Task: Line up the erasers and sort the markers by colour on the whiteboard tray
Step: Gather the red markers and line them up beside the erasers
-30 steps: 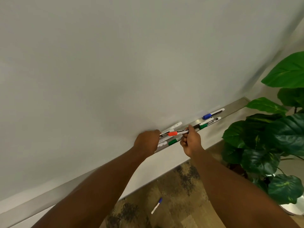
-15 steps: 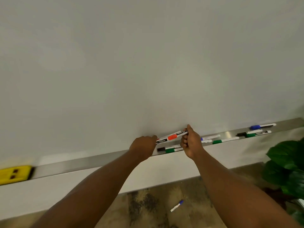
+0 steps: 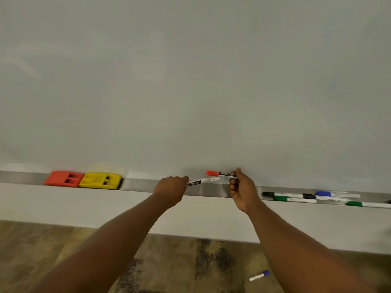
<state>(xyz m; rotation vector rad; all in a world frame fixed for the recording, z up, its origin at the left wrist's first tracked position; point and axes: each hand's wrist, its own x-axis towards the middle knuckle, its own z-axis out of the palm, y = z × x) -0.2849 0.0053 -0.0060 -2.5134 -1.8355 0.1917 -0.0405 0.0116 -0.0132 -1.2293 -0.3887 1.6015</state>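
Right hand (image 3: 243, 190): fingers curled round a red-capped marker (image 3: 221, 174), held above the whiteboard tray (image 3: 211, 190)
Left hand (image 3: 171, 190): a second marker (image 3: 202, 182) is gripped; label print too blurred to be read
Erasers: red eraser (image 3: 63, 178) touching yellow eraser (image 3: 100, 181), on the tray's left
Other markers: black marker (image 3: 281, 194), green marker (image 3: 295, 199), blue marker (image 3: 337, 194) laid on the tray's right; blue-capped marker (image 3: 259, 275) on the floor (image 3: 190, 267)

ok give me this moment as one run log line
right hand holds red marker | left hand holds second marker | both above tray | red eraser beside yellow eraser
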